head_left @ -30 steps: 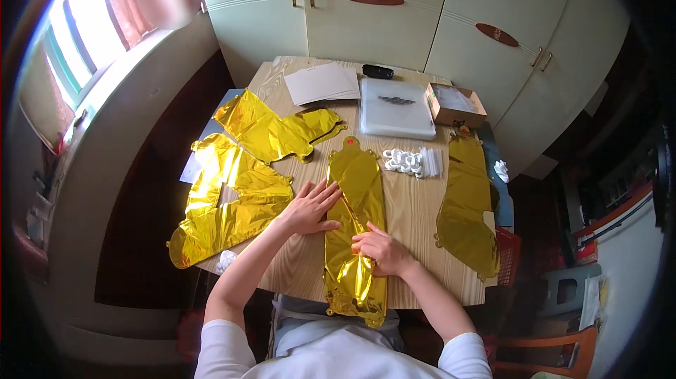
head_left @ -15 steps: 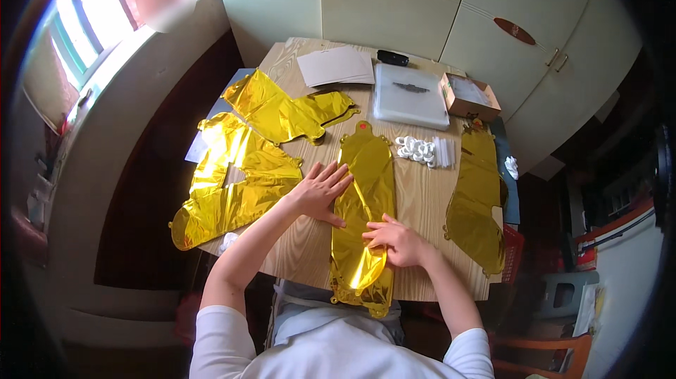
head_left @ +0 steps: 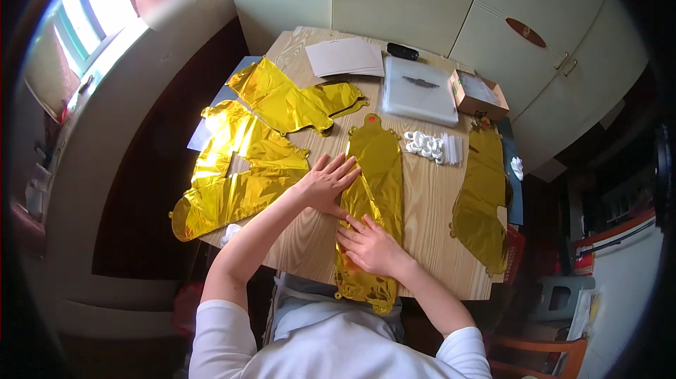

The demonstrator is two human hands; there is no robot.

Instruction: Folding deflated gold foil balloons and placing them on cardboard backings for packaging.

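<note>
A flat gold foil balloon (head_left: pixel 381 175) lies lengthwise in front of me, with a red dot near its far tip and its near end reaching past the table's front edge. Across its left edge my left hand (head_left: pixel 328 183) rests with fingers spread. My right hand (head_left: pixel 371 244) lies flat on the lower half, fingers stretched toward the left. Neither hand holds anything. Several more gold foil balloons (head_left: pixel 260 185) are spread at the left, one partly over another toward the back. At the right side lies another flat gold foil balloon (head_left: pixel 480 199).
White ring-shaped pieces (head_left: pixel 427 145) and a bundle of clear tubes (head_left: pixel 453 149) lie right of the middle balloon. Behind them are a stack of clear plastic bags (head_left: pixel 420 101), an open cardboard box (head_left: pixel 481 95), pale cards (head_left: pixel 343 59) and a black case (head_left: pixel 402 51).
My right hand has moved left across the balloon and flattened; the fold of foil it had at the lower part now lies down. My left hand stays about where it was.
</note>
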